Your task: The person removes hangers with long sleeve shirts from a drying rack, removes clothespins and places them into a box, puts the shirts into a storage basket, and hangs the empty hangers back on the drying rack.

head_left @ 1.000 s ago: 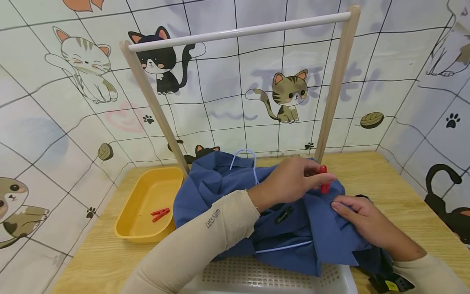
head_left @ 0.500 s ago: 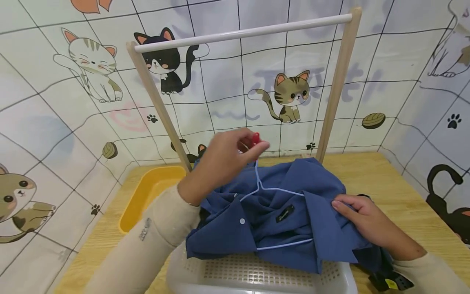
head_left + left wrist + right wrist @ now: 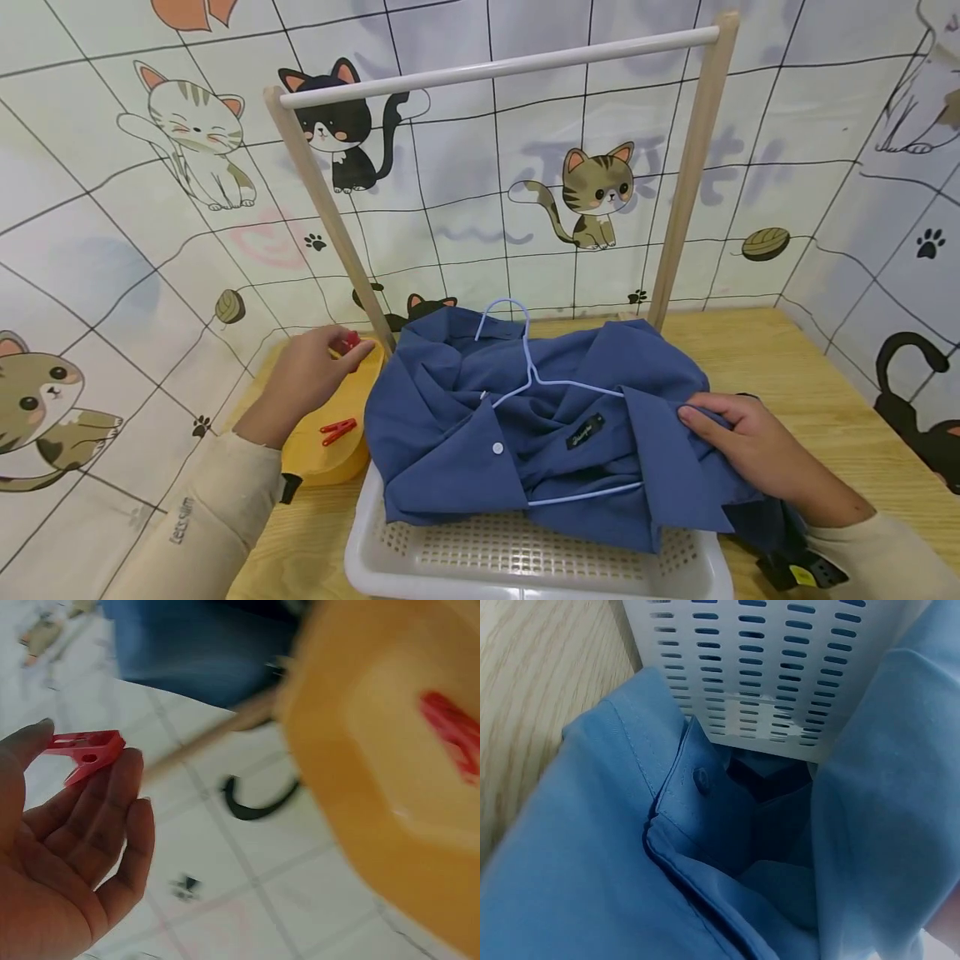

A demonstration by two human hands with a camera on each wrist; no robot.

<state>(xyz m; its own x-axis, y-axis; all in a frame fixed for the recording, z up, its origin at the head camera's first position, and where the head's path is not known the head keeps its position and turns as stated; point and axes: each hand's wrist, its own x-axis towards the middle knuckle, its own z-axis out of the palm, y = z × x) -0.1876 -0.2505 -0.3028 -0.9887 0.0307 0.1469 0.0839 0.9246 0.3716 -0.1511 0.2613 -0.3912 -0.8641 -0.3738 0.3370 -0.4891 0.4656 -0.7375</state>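
Observation:
My left hand (image 3: 303, 375) is above the yellow tray (image 3: 311, 467), pinching a red clothespin (image 3: 350, 340); in the left wrist view the same clothespin (image 3: 86, 748) sits between thumb and fingertips. Another red clothespin (image 3: 338, 431) lies in the tray. A blue shirt (image 3: 442, 467) with a light-blue hanger (image 3: 531, 367) inside it lies over the white basket (image 3: 525, 583). My right hand (image 3: 750, 446) grips the shirt's right side, thumb on top. In the right wrist view, blue cloth (image 3: 592, 847) fills most of the picture and hides most of that hand.
Behind the shirt stands a rack with a white bar (image 3: 502, 67) and wooden posts (image 3: 688, 179). The wooden table (image 3: 780, 358) extends to the right of the shirt. A cat-print wall covering (image 3: 465, 183) surrounds the back and sides.
My left hand has moved left from the shirt's right side, past the hanger hook, to the tray, carrying the red clothespin. My right hand stays on the shirt.

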